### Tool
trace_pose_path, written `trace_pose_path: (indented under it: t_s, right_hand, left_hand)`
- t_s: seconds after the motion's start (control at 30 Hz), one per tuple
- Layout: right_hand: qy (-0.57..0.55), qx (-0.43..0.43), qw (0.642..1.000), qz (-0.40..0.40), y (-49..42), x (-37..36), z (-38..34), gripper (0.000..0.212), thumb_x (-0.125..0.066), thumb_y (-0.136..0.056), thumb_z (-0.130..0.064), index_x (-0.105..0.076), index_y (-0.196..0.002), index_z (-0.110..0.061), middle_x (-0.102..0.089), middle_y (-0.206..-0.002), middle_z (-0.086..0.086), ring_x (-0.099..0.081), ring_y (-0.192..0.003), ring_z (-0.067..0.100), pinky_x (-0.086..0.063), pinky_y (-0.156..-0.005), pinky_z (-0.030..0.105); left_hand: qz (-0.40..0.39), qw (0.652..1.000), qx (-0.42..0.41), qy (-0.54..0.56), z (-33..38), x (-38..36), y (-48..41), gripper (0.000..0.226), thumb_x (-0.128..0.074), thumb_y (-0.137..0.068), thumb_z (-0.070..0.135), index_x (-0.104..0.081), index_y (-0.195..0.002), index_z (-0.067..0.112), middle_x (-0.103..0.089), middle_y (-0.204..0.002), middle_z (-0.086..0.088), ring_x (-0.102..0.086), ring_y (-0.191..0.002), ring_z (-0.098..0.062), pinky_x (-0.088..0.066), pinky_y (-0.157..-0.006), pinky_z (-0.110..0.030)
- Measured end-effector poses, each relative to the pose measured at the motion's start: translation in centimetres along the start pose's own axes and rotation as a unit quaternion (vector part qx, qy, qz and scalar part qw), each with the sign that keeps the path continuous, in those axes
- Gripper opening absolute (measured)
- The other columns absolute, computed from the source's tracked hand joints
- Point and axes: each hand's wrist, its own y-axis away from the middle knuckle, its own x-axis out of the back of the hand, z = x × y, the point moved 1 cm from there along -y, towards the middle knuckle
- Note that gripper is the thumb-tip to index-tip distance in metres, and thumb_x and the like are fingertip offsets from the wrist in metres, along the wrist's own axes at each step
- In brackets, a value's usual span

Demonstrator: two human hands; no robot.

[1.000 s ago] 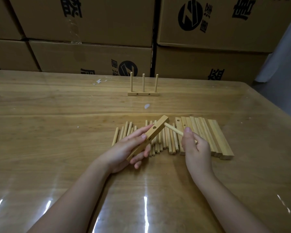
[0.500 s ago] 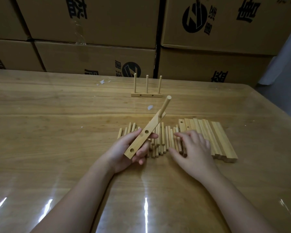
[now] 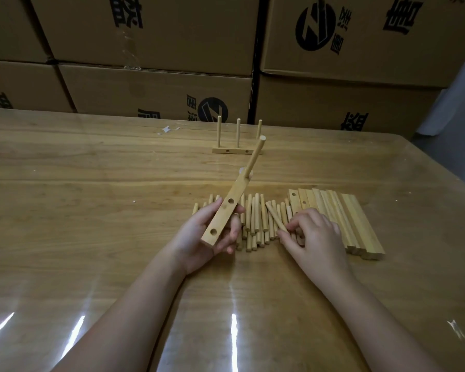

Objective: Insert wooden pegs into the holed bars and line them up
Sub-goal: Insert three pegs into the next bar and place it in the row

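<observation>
- One finished bar (image 3: 232, 150) stands far off with three pegs upright; many unfilled bars (image 3: 344, 218) wait at right.
- Left hand (image 3: 199, 237) grips the tilted current bar (image 3: 226, 210): one peg (image 3: 254, 157) seated, two holes empty.
- Right hand (image 3: 317, 234) pinches a loose peg (image 3: 274, 216) in the pile (image 3: 255, 218), just beside that bar.

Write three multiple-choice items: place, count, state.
1. Where does the pale wooden bar with three upright pegs stand?
A. far across the brown wooden table
B. on the floor
C. in a hand
2. How many round wooden pegs sit in the holed wooden bar in the left hand?
A. none
B. one
C. three
3. What is the right hand doing?
A. lying flat
B. lifting a bar
C. pinching a loose wooden peg
Key: A, beyond the peg pile; B, one peg at its far end, two holes empty; C, fingertips close on a slanted peg.
</observation>
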Motion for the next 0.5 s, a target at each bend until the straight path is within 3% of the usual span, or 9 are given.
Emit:
trace_pose_path:
  t_s: [0.1,0.23,0.4,0.5]
  right_hand:
    - [-0.02,-0.019,1.0,0.006,0.0,0.06,-0.05,0.014,-0.066,-0.083,-0.03,-0.061,-0.081,-0.017,-0.053,-0.09,-0.007,-0.052,-0.087,0.012,-0.035,-0.084,0.029]
    - [-0.033,-0.051,0.998,0.024,-0.13,0.4,-0.06,0.008,-0.063,-0.085,-0.022,-0.06,-0.083,-0.015,-0.053,-0.087,-0.005,-0.053,-0.084,0.015,-0.046,-0.079,0.035]
    - [0.034,-0.043,0.998,-0.018,-0.14,-0.01,-0.05,0.029,-0.062,-0.084,-0.041,-0.062,-0.102,-0.018,-0.053,-0.1,-0.005,-0.048,-0.097,0.014,-0.037,-0.083,0.028]
    - [0.044,-0.041,0.998,-0.004,-0.09,-0.03,0.03,0.024,-0.061,-0.086,-0.035,-0.065,-0.1,-0.016,-0.053,-0.098,-0.004,-0.048,-0.093,0.013,-0.034,-0.079,0.026]
  left_hand:
    - [0.0,1.0,0.01,-0.013,-0.15,0.16,0.01,0.043,-0.042,-0.093,0.042,-0.053,-0.11,0.004,-0.059,-0.065,-0.004,-0.054,-0.048,-0.01,-0.05,-0.049,-0.024]
    - [0.016,1.0,0.011,-0.021,-0.31,0.56,-0.03,0.046,-0.054,-0.088,0.046,-0.056,-0.112,0.007,-0.062,-0.072,-0.004,-0.06,-0.062,-0.012,-0.052,-0.054,-0.026]
    - [0.017,0.999,0.017,-0.031,-0.3,0.54,-0.01,0.048,-0.058,-0.086,0.048,-0.056,-0.114,0.008,-0.065,-0.077,-0.006,-0.061,-0.065,-0.013,-0.053,-0.057,-0.027]
    - [0.019,0.999,0.016,-0.039,-0.23,0.35,0.09,0.047,-0.057,-0.086,0.047,-0.057,-0.113,0.008,-0.066,-0.078,-0.006,-0.061,-0.064,-0.013,-0.054,-0.057,-0.028]
